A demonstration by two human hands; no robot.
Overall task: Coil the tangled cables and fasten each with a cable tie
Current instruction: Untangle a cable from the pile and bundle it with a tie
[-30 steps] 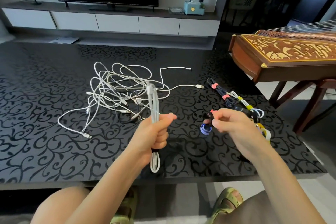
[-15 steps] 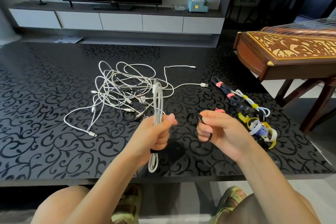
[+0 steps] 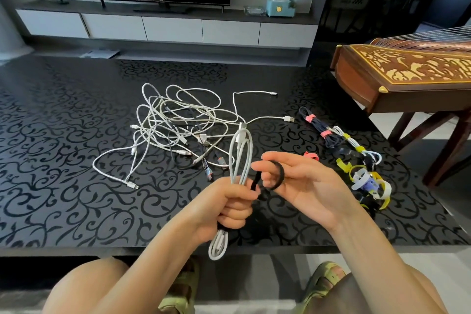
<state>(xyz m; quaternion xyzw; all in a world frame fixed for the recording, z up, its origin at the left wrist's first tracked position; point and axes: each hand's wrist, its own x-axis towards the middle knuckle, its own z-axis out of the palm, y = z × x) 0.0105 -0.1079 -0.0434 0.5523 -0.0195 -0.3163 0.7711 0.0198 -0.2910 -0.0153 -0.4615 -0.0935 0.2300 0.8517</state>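
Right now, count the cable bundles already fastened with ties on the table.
2. A dark bundle with pink ties lies right of the tangle; a white bundle with yellow ties lies alongside its near end. A third may hide among the loose ties.

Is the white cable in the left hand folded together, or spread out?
Folded. The left hand grips the white cable as several parallel strands, with loops showing above and below the fist.
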